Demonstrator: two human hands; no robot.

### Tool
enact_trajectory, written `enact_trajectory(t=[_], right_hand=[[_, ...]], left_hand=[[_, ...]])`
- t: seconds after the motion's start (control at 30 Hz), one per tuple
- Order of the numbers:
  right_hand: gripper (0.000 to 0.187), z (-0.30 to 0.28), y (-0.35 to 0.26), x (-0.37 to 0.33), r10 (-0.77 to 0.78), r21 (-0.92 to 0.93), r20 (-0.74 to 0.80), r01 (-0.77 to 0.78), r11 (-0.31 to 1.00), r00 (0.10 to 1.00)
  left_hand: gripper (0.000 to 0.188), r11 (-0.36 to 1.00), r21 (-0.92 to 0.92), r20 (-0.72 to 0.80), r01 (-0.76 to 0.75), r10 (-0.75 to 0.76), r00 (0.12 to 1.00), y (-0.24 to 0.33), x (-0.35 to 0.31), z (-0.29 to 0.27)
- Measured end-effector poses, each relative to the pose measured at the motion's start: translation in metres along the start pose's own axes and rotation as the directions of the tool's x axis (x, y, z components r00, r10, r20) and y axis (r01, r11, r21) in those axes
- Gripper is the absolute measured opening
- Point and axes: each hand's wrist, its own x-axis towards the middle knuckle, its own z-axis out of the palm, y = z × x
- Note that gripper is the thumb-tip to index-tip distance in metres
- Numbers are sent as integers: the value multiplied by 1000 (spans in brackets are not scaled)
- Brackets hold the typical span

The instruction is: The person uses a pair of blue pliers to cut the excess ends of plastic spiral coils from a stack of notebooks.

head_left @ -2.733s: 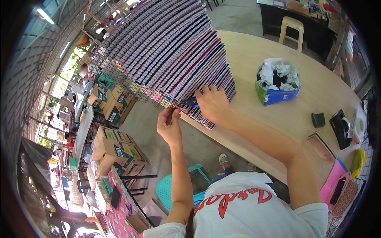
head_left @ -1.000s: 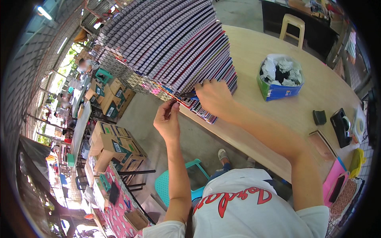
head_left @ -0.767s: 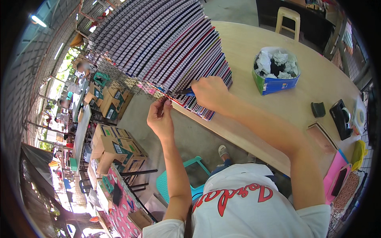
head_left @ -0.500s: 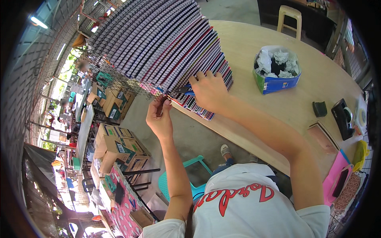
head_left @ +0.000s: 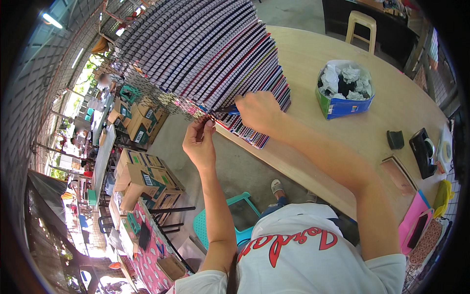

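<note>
A tall stack of spiral-bound notebooks (head_left: pixel 210 54) rises at the table's edge, its coil bindings facing me. My right hand (head_left: pixel 259 111) is closed round blue-handled pliers (head_left: pixel 227 110), whose jaws point left at the stack's near left corner. Just below that corner my left hand (head_left: pixel 199 139) pinches with thumb and fingertips at the edge of the bindings. Whatever lies between those fingertips is too small to make out.
On the round wooden table (head_left: pixel 313 147) stand a blue-green tub (head_left: pixel 345 109) of crumpled paper and a black tape dispenser (head_left: pixel 423 153). A turquoise stool (head_left: pixel 205 223) is below me. Cardboard boxes (head_left: pixel 137 181) are piled left, beside a pink-covered table (head_left: pixel 147 250).
My right hand's fingers have drawn in, closing round the pliers' handles. My left hand keeps its pinch at the corner. The whole view has shifted slightly.
</note>
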Motion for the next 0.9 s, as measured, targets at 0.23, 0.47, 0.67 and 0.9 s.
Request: enact_trajectory(t=[0.23,0.47,0.67,0.9], right_hand=[[19,-7,-1,-12,-22,-132,-202,-5,991,979],[23,-6,-8,-8,-35,-190,-178,0,982,983],[24,-4,-8,-7,-7,-191,-131,-18,981,991],[23,-10,-10,-8,-10,-188,-118,-12,982,993]], left_hand=[[21,999,-31,9,27,-27,1000,4,-1,-3],[28,997,-74,39,4,-1,999,10,4,-4],[27,998,-62,51,4,-1,999,11,6,-6],[22,996,80,42,-37,34,999,12,7,-8]])
